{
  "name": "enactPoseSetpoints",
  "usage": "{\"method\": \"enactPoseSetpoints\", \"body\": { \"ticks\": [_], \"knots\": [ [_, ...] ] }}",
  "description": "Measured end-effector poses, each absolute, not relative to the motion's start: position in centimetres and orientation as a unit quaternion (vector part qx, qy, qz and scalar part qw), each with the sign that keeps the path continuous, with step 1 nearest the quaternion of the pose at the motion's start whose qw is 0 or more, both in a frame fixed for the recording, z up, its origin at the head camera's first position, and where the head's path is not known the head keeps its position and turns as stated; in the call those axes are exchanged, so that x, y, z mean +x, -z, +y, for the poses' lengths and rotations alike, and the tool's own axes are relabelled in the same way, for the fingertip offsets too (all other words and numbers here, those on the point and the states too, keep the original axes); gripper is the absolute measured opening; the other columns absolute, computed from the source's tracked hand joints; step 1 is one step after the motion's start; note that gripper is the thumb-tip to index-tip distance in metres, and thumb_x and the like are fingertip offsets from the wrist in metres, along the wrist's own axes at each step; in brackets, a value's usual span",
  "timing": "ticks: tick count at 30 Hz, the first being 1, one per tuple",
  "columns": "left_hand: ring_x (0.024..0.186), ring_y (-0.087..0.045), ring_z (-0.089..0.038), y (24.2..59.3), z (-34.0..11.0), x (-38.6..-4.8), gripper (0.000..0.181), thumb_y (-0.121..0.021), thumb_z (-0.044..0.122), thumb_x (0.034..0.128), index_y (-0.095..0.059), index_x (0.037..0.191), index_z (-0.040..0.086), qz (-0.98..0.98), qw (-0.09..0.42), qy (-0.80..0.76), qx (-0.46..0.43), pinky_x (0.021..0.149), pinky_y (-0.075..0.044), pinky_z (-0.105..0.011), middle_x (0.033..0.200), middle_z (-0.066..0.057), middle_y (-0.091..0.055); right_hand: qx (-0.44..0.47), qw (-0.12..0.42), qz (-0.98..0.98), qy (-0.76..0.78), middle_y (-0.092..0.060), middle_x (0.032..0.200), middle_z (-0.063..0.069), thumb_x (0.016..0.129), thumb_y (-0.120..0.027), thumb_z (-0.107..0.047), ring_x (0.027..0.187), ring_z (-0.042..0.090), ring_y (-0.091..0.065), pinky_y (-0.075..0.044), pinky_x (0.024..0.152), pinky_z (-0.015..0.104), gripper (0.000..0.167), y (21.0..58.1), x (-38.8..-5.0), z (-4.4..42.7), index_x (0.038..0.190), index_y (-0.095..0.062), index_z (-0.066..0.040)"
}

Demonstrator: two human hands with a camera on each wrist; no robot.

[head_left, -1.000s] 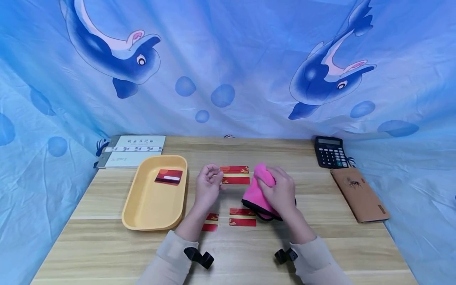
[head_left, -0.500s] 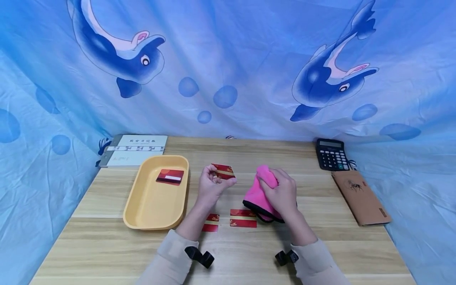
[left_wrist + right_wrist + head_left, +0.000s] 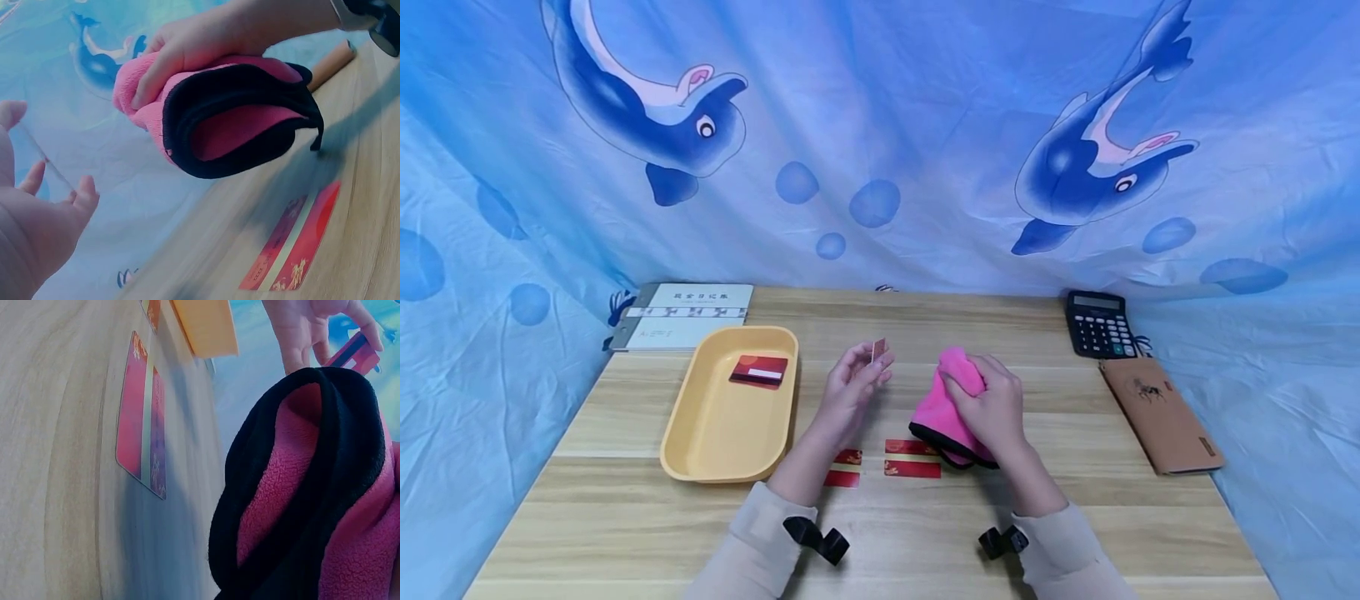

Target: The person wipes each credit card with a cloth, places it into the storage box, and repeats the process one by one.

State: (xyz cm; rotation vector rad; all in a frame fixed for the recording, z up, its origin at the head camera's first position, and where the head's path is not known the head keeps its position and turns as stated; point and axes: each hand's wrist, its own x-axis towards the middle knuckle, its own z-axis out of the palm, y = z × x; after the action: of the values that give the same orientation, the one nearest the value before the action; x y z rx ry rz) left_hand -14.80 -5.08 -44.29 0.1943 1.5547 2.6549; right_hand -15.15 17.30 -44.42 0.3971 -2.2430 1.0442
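A blue curtain [image 3: 940,100] hangs beyond both sets of fingers, and the table [image 3: 925,542] spreads beneath them. Left of the left fingers, within short reach, sits the tray [image 3: 722,433], hollow side up, apparently so that it can take small flat things. Past the tray, farther from those fingers, lies the ledger [image 3: 688,321]. Well to the right of the right fingers are the wallet [image 3: 1161,417] and, just beyond it, the calculator [image 3: 1101,325], perhaps kept at the edge to leave room for both hands.

The right hand [image 3: 992,396] grips the pink cloth [image 3: 936,412] by its bunched top; the black-edged layers flare out below the fingers, a hold that seems to keep a loose, soft face free. The left hand [image 3: 846,387] pinches the held card [image 3: 878,350] between thumb and fingers, raised off the table and apart from the cloth, probably by its edges so that its faces stay uncovered.

The tray card [image 3: 758,372] lies left of the left fingers, striped side up. Nearer the body than the fingers, two table cards [image 3: 912,468] lie flat, side by side.
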Motion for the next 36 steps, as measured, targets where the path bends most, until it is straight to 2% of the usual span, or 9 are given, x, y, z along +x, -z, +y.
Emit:
{"method": "enactPoseSetpoints", "body": {
  "ticks": [7, 12, 15, 17, 21, 26, 28, 31, 36],
  "knots": [
    [0.138, -0.04, -0.051, 44.0, -5.8, -14.6, 0.046, -0.048, 0.022, 0.1062, -0.035, 0.145, 0.002, 0.396, 0.077, -0.912, 0.081, 0.112, -0.038, -0.049, 0.144, -0.021, -0.043, 0.153, 0.314, -0.841, -0.414, -0.074, 0.094, 0.01, 0.078, -0.087, -0.016, 0.081, 0.022, -0.069, -0.059, 0.064, 0.039, 0.028, 44.3, -15.4, 17.7, 0.102, -0.077, -0.003],
    [0.137, -0.047, -0.04, 44.2, -6.1, -14.7, 0.051, -0.045, 0.032, 0.1096, -0.031, 0.152, 0.006, 0.348, 0.084, -0.933, 0.045, 0.111, -0.038, -0.048, 0.153, -0.022, -0.036, 0.154, 0.318, -0.834, -0.423, -0.074, 0.094, 0.01, 0.079, -0.087, -0.015, 0.079, 0.021, -0.068, -0.057, 0.061, 0.035, 0.028, 44.1, -15.6, 17.9, 0.103, -0.077, -0.003],
    [0.128, -0.057, -0.028, 44.3, -6.1, -14.8, 0.05, -0.043, 0.031, 0.1098, -0.036, 0.153, 0.007, 0.374, 0.074, -0.925, 0.011, 0.11, -0.043, -0.044, 0.149, -0.017, -0.044, 0.152, 0.319, -0.834, -0.424, -0.074, 0.094, 0.009, 0.079, -0.087, -0.014, 0.077, 0.02, -0.067, -0.055, 0.06, 0.03, 0.029, 44.0, -15.6, 17.9, 0.103, -0.077, -0.003],
    [0.12, -0.06, -0.019, 44.5, -6.0, -14.8, 0.049, -0.042, 0.031, 0.1101, -0.039, 0.153, 0.006, 0.409, 0.062, -0.91, -0.005, 0.108, -0.048, -0.035, 0.142, -0.012, -0.052, 0.153, 0.321, -0.833, -0.424, -0.074, 0.093, 0.009, 0.078, -0.088, -0.014, 0.077, 0.02, -0.067, -0.055, 0.061, 0.028, 0.029, 44.0, -15.6, 17.8, 0.102, -0.077, -0.003],
    [0.104, -0.056, -0.011, 44.7, -5.8, -14.9, 0.047, -0.041, 0.024, 0.1103, -0.041, 0.152, 0.003, 0.464, 0.037, -0.885, -0.029, 0.089, -0.048, -0.024, 0.129, -0.003, -0.058, 0.161, 0.322, -0.829, -0.427, -0.074, 0.094, 0.008, 0.078, -0.088, -0.014, 0.079, 0.019, -0.068, -0.054, 0.064, 0.025, 0.029, 44.0, -15.5, 17.6, 0.102, -0.077, -0.004],
    [0.098, -0.061, -0.01, 45.0, -5.3, -15.2, 0.034, -0.05, 0.003, 0.1052, -0.053, 0.138, -0.007, 0.456, 0.003, -0.887, -0.066, 0.095, -0.055, -0.025, 0.117, -0.006, -0.056, 0.172, 0.321, -0.822, -0.438, -0.074, 0.09, 0.005, 0.078, -0.088, -0.016, 0.075, 0.018, -0.066, -0.052, 0.062, 0.023, 0.027, 43.9, -15.4, 17.4, 0.1, -0.078, -0.006],
    [0.096, -0.065, -0.012, 45.0, -5.2, -15.3, 0.025, -0.054, -0.003, 0.1018, -0.062, 0.125, -0.007, 0.448, -0.009, -0.89, -0.082, 0.096, -0.055, -0.031, 0.11, -0.007, -0.057, 0.172, 0.321, -0.82, -0.441, -0.074, 0.09, 0.005, 0.077, -0.088, -0.015, 0.074, 0.017, -0.066, -0.052, 0.061, 0.021, 0.026, 43.9, -15.4, 17.3, 0.099, -0.078, -0.005],
    [0.088, -0.071, -0.014, 45.1, -5.1, -15.3, 0.016, -0.059, -0.004, 0.0987, -0.07, 0.111, -0.002, 0.456, -0.023, -0.883, -0.108, 0.089, -0.059, -0.033, 0.102, -0.007, -0.064, 0.172, 0.324, -0.821, -0.437, -0.074, 0.091, 0.006, 0.077, -0.088, -0.015, 0.076, 0.018, -0.067, -0.052, 0.063, 0.02, 0.027, 43.8, -15.4, 17.3, 0.1, -0.078, -0.004],
    [0.076, -0.074, -0.018, 44.9, -5.2, -15.1, 0.023, -0.067, 0.002, 0.0959, -0.069, 0.118, -0.005, 0.498, -0.036, -0.857, -0.129, 0.075, -0.062, -0.029, 0.098, -0.012, -0.073, 0.172, 0.326, -0.822, -0.434, -0.074, 0.091, 0.006, 0.077, -0.088, -0.015, 0.076, 0.018, -0.067, -0.053, 0.064, 0.02, 0.027, 43.6, -15.4, 17.2, 0.1, -0.078, -0.005]
  ]
}}
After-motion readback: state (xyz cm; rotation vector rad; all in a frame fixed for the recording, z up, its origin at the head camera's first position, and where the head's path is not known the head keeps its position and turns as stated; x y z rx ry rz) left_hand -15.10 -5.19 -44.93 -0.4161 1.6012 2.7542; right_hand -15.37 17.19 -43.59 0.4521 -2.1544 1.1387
